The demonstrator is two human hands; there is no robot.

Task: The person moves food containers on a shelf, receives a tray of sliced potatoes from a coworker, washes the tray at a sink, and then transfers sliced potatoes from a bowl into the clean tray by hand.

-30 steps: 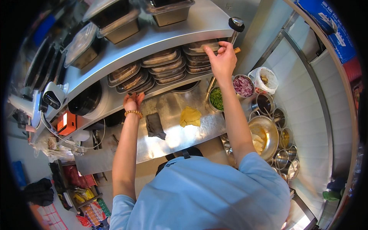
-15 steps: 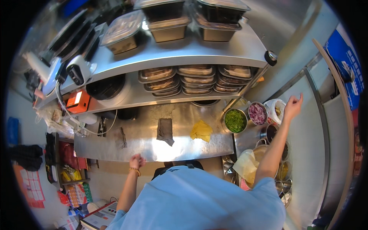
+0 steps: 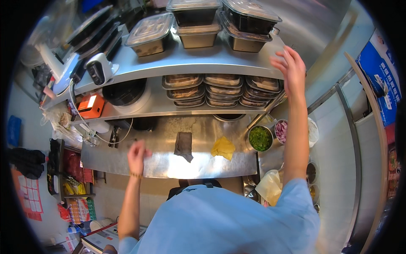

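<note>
My right hand (image 3: 291, 70) is raised at the right end of the upper metal shelf (image 3: 237, 63). Its fingers are spread and nothing is in them. My left hand (image 3: 137, 158), slightly blurred, hovers over the left part of the steel counter (image 3: 163, 169), loosely bent with the thumb apart; I see nothing held. It covers the spot where a small dark cloth lay. A folded grey-brown cloth (image 3: 183, 146) and a crumpled yellow cloth (image 3: 223, 148) lie on the counter between my arms.
Lidded takeaway containers (image 3: 196, 36) stand on the upper shelf, with stacked containers (image 3: 223, 89) below. Right of the counter are pots of chopped greens (image 3: 260, 138) and red onion (image 3: 281, 130), partly behind my right arm. An orange box (image 3: 91, 106) and a white cable (image 3: 114, 143) are at left.
My right hand has swung up and left, from above the pots to the upper shelf's end. The left hand has moved forward and left over the counter. The view has shifted slightly.
</note>
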